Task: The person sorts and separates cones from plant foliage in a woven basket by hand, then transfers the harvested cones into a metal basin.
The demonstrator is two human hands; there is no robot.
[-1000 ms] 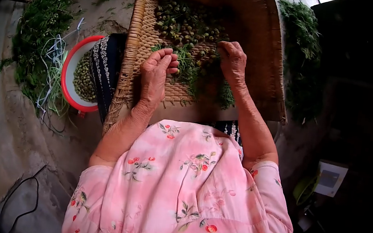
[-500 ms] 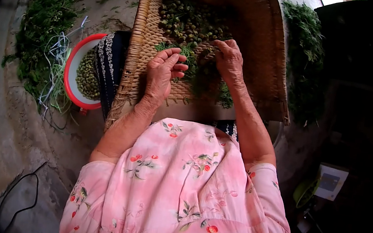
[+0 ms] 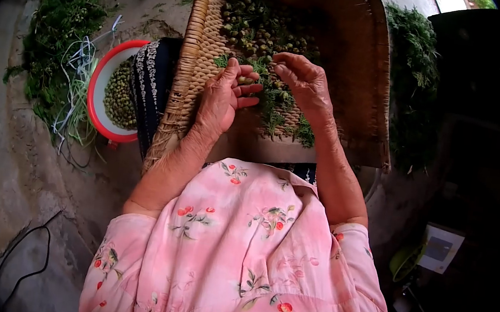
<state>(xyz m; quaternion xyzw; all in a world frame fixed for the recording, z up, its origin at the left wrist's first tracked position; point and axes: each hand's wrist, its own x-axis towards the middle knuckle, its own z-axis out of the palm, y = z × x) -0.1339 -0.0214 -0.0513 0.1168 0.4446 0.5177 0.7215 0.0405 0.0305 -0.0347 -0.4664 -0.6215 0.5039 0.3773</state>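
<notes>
A woven basket (image 3: 197, 50) lies across my lap, with a heap of small round green buds (image 3: 260, 23) at its far end. Feathery green sprigs (image 3: 273, 118) are scattered over the weave nearer to me. Above them my left hand (image 3: 225, 94) is turned partly palm up, its fingers apart. Facing it, my right hand (image 3: 308, 85) has thumb and forefinger pinched together beside some greenery; what is between those fingertips is too small to make out.
To the left stands a red-rimmed white basin (image 3: 92, 96) holding more buds, partly covered by dark patterned cloth (image 3: 150, 81). Cut greenery (image 3: 61, 39) and tangled plastic strings (image 3: 78, 72) lie beside it. More greenery (image 3: 413, 45) is at right. A black cable (image 3: 46, 249) runs along the floor.
My left hand's fingers have spread from a near pinch. My right hand has moved slightly left and closer to me. The view has shifted a little.
</notes>
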